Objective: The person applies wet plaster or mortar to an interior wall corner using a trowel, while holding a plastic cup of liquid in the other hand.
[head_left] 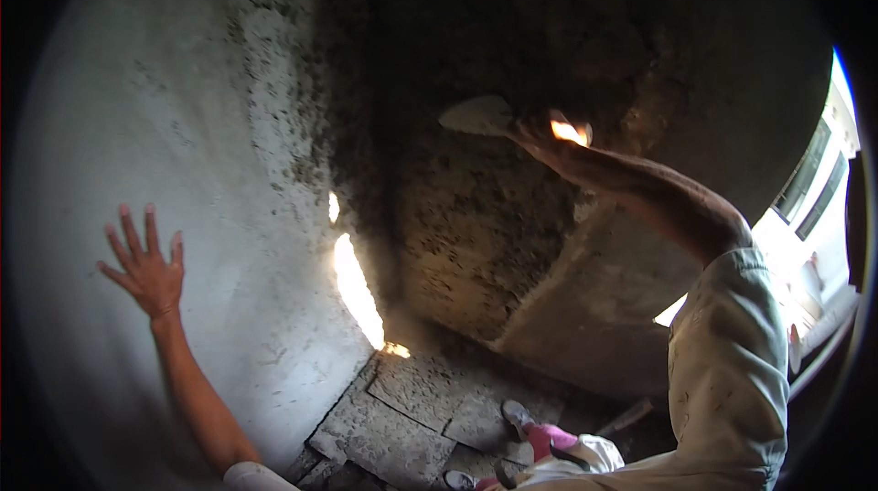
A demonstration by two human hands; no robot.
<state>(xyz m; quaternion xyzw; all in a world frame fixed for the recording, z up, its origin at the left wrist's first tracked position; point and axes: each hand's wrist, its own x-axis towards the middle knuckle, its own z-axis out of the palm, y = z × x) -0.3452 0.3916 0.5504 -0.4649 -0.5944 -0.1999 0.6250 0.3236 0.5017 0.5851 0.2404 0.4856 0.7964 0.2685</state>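
The trowel (477, 116) is high in the view, a little right of the middle, its pale, pointed blade aimed left in front of the darker far wall (485, 244). The right hand (549, 132) is closed around the handle end; the fingers are dim and partly lost in shadow, with a bright patch of light across the back of the hand, so their exact wrap cannot be told. The left hand (149, 267) holds no tool: its fingers are spread wide, and it lies against, or just in front of, the smoother grey left wall (215, 180). Whether the blade touches the far wall cannot be made out in the gloom. By its look, the trowel should be light and stiff, a thin flat plate that does not bend much and is hardly fragile. The handle, close behind the blade, is the place to hold it, with a firm grip, since any push at the tip would tend to twist the blade in the hand. The blade's edges are probably thin and best left free of fingers; whether it is wet or slippery does not show. Below, rough slabs cover the floor (402, 436), where a shoe (518, 413) shows near the lower edge.
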